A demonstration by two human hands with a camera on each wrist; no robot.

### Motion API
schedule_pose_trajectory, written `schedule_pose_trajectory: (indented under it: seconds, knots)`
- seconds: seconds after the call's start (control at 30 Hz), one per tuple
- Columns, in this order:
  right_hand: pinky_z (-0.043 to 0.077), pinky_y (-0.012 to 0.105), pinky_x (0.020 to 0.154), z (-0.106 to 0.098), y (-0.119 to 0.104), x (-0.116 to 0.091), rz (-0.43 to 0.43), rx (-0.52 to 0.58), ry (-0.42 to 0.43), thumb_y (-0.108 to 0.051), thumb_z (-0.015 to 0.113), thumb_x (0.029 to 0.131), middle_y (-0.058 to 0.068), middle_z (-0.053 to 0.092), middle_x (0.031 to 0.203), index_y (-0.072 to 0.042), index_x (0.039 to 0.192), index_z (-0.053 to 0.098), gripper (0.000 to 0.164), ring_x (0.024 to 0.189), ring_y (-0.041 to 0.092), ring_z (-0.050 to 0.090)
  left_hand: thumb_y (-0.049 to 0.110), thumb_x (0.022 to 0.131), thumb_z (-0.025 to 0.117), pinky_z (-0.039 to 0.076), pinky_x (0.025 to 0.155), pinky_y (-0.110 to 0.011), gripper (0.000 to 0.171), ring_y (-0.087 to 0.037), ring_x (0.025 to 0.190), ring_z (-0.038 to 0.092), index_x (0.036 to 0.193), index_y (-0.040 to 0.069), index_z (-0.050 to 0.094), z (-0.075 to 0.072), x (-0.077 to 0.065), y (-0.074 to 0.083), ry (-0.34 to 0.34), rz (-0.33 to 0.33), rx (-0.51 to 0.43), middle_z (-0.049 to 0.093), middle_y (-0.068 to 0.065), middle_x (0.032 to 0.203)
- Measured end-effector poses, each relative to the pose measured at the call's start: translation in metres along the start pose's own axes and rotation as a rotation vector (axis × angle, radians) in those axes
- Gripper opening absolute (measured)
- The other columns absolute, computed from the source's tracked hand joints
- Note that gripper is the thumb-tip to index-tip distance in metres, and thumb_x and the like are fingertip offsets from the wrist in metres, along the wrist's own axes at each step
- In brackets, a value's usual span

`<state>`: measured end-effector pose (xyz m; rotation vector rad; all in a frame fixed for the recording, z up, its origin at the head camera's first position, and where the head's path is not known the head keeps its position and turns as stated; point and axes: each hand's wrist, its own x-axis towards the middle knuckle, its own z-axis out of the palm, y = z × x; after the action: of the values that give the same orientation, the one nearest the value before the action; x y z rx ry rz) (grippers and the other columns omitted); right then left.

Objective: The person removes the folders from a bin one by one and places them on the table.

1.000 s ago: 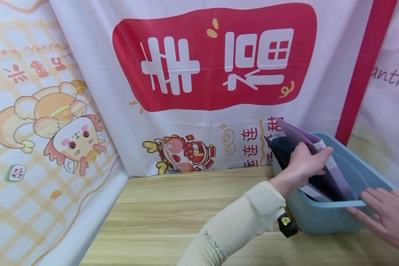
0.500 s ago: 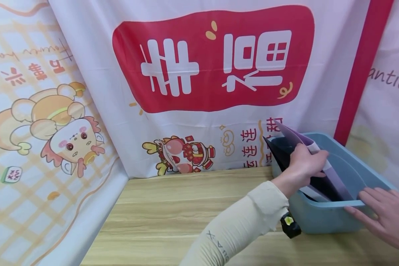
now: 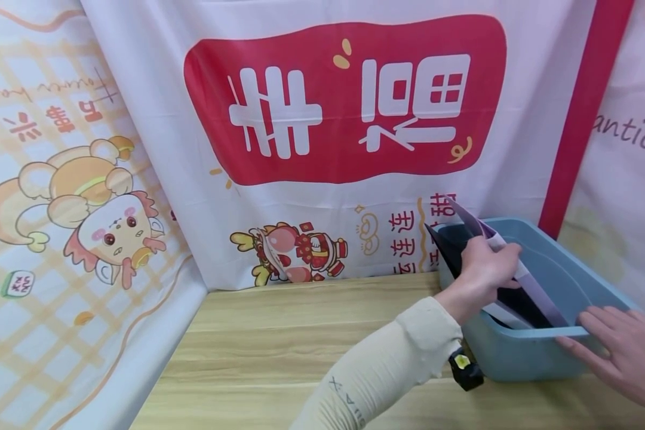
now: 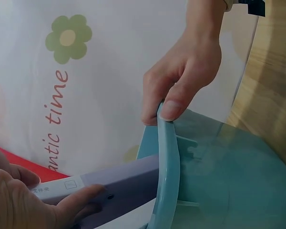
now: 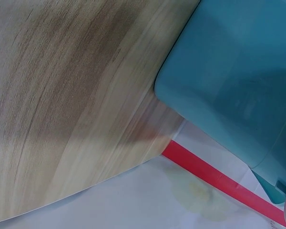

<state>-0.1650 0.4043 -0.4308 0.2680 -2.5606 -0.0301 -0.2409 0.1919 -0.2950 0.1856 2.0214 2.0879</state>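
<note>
My left grip (image 3: pixel 481 272) pinches the purple file folder (image 4: pixel 128 181). It sits at a slant, lower end in the light-blue bin (image 3: pixel 532 361), upper end above the rim. My right grip (image 3: pixel 620 343) is curled over the near rim (image 4: pixel 169 176), thumb outside. I'd want a firm pinch, slant matched to the bin so corners don't snag, steady brace against skidding on the wood-grain desk (image 3: pixel 274 346). Folder looks stiff, smooth, flat-sided, white label (image 4: pixel 62 187). Bin: smooth plastic, rounded corners. Black panel (image 3: pixel 447 248) alongside; can't tell if same folder.
</note>
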Motion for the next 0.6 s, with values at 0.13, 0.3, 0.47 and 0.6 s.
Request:
schedule_pose_trajectory:
  seconds: [0.13, 0.3, 0.47, 0.6]
  knots:
    - [0.04, 0.041, 0.063, 0.0, 0.0, 0.0, -0.001, 0.003, 0.009, -0.055, 0.075, 0.085, -0.008, 0.043, 0.07, -0.024, 0.073, 0.047, 0.043, 0.069, 0.017, 0.046, 0.012, 0.096, 0.067, 0.064, 0.07, -0.044, 0.01, -0.02, 0.078, 0.067, 0.101, 0.008, 0.06, -0.005, -0.001, 0.001, -0.028, 0.018, -0.048, 0.059, -0.006, 0.09]
    - [0.04, 0.041, 0.062, 0.0, 0.0, 0.001, -0.002, 0.007, 0.016, -0.055, 0.075, 0.085, -0.008, 0.042, 0.07, -0.025, 0.073, 0.047, 0.043, 0.068, 0.016, 0.046, 0.012, 0.096, 0.067, 0.064, 0.071, -0.044, 0.008, -0.019, 0.078, 0.068, 0.098, 0.009, 0.06, -0.009, -0.002, 0.003, -0.042, 0.029, -0.06, 0.06, -0.005, 0.089]
    - [0.039, 0.042, 0.063, -0.001, 0.0, 0.0, -0.009, 0.007, 0.026, -0.055, 0.076, 0.085, -0.007, 0.043, 0.071, -0.024, 0.074, 0.047, 0.043, 0.069, 0.017, 0.046, 0.012, 0.096, 0.068, 0.064, 0.07, -0.045, 0.009, -0.02, 0.079, 0.069, 0.098, 0.009, 0.059, -0.013, -0.004, 0.005, -0.042, 0.045, -0.046, 0.06, -0.005, 0.089]
    - [0.038, 0.041, 0.063, -0.001, 0.0, 0.0, -0.012, 0.005, 0.034, -0.054, 0.076, 0.085, -0.007, 0.042, 0.071, -0.023, 0.074, 0.047, 0.043, 0.069, 0.018, 0.046, 0.012, 0.096, 0.068, 0.064, 0.071, -0.045, 0.01, -0.024, 0.083, 0.072, 0.1, 0.01, 0.059, -0.017, -0.005, 0.006, -0.046, 0.049, -0.035, 0.061, -0.005, 0.092]
